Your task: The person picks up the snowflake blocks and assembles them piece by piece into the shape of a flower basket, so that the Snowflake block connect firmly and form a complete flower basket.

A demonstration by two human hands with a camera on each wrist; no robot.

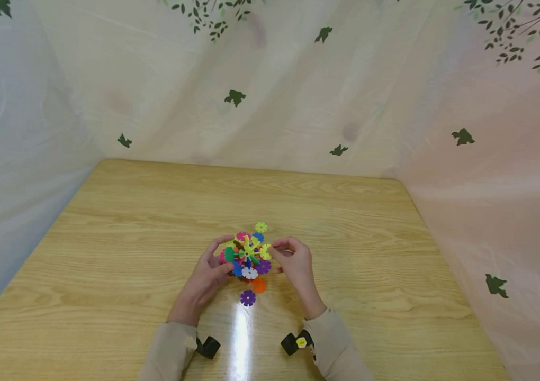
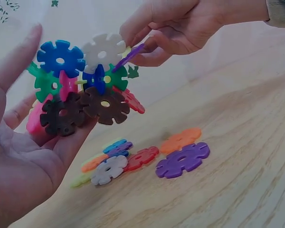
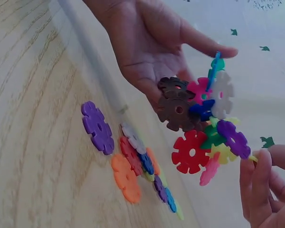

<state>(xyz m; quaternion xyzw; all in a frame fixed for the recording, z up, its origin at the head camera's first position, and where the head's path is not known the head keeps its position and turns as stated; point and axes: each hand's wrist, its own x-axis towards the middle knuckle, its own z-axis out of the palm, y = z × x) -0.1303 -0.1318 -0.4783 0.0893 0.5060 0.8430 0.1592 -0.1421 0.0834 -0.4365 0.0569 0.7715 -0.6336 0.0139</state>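
Observation:
A cluster of interlocking plastic snowflake discs (image 1: 248,254) is held above the table. My left hand (image 1: 209,278) supports it on the left, its thumb on one side and fingers beneath and behind. Blue, white, green, pink and dark brown discs (image 2: 106,103) make up the side seen in the left wrist view. At the cluster's right edge, my right hand (image 1: 297,264) pinches a yellow disc (image 1: 265,252) between thumb and fingertips. In the right wrist view, the right fingertips (image 3: 260,164) mostly cover that disc, beside a purple one (image 3: 233,138).
Loose discs lie on the wooden table (image 1: 108,254) below the cluster, among them a purple disc (image 1: 248,298), an orange disc (image 1: 259,286) and a white disc (image 2: 109,170). A patterned curtain (image 1: 279,106) hangs around the table's far side and both flanks.

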